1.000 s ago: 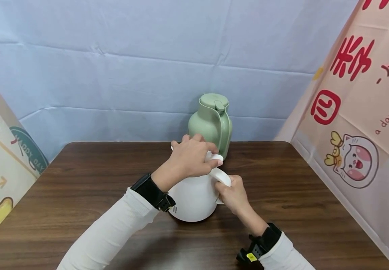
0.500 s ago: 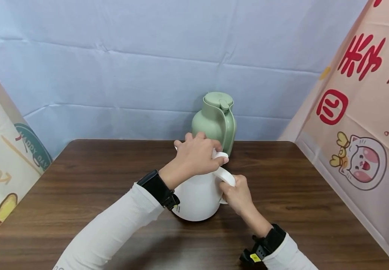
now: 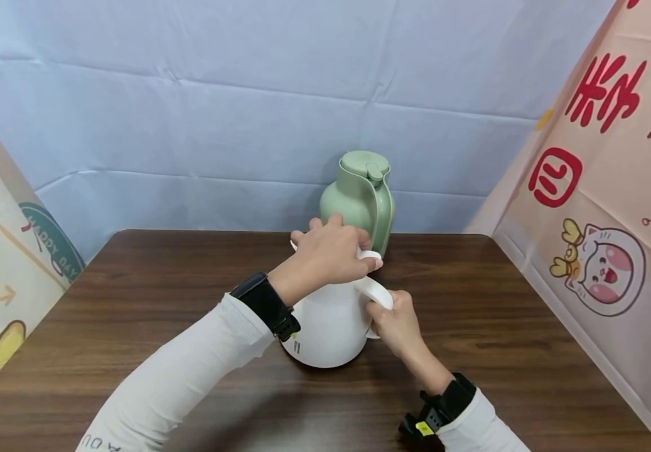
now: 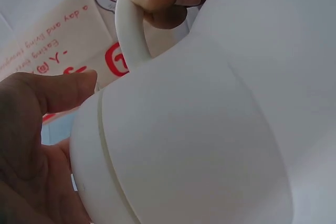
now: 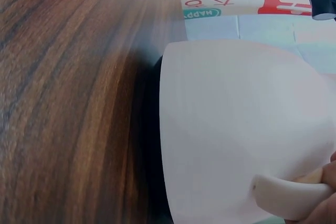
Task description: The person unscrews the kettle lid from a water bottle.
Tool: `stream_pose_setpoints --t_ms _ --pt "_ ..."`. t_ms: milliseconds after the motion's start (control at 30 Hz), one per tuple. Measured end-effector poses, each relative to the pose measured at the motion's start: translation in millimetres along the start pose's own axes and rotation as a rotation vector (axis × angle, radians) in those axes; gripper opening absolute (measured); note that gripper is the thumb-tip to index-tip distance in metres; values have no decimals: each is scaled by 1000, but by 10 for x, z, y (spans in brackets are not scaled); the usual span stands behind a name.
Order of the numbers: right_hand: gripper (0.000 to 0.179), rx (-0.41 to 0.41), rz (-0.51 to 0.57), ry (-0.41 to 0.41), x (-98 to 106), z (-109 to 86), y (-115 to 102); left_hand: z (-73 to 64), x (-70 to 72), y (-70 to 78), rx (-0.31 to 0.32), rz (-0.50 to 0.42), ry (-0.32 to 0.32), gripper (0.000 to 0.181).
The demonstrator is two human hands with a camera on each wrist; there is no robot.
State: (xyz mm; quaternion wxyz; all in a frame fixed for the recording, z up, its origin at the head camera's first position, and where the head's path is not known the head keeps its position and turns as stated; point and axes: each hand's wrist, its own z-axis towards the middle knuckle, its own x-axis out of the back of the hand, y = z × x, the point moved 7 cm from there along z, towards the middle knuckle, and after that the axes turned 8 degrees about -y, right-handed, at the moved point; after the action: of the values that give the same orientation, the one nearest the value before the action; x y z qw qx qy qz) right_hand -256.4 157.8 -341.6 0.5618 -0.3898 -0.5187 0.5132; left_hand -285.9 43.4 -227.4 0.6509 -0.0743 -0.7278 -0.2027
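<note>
A white insulated jug (image 3: 333, 326) stands upright on the wooden table (image 3: 189, 270). My left hand (image 3: 333, 251) reaches over its top and grips the white lid (image 4: 86, 145), thumb on the handle side and fingers across the far side. The left wrist view shows a thin seam between lid and body. With my right hand (image 3: 395, 321) I hold the jug's curved handle (image 3: 375, 292), fingers wrapped through it. The right wrist view has the jug's dark base (image 5: 153, 145) at the tabletop. Most of the lid is hidden under my left hand in the head view.
Behind the white jug, near the table's back edge, stands a green jug (image 3: 350, 201) with its handle toward me. A pale blue cloth (image 3: 189, 125) hangs behind the table, and a printed cloth (image 3: 596, 263) hangs on the right.
The head view has shifted slightly. Both hands keep their places on the jug's lid and handle, with no clear movement of the lid.
</note>
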Motion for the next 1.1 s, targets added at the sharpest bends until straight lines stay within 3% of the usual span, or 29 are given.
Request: stream_pose_setpoints --t_ms 467,767,1100 --pt "34 22 4 -26 12 -3 -6 81 29 3 41 84 -30 48" --pt "34 36 -12 -28 12 -3 -9 115 61 -6 71 122 -12 53" --pt "36 35 -7 -36 10 0 -8 180 124 -12 35 197 -27 57"
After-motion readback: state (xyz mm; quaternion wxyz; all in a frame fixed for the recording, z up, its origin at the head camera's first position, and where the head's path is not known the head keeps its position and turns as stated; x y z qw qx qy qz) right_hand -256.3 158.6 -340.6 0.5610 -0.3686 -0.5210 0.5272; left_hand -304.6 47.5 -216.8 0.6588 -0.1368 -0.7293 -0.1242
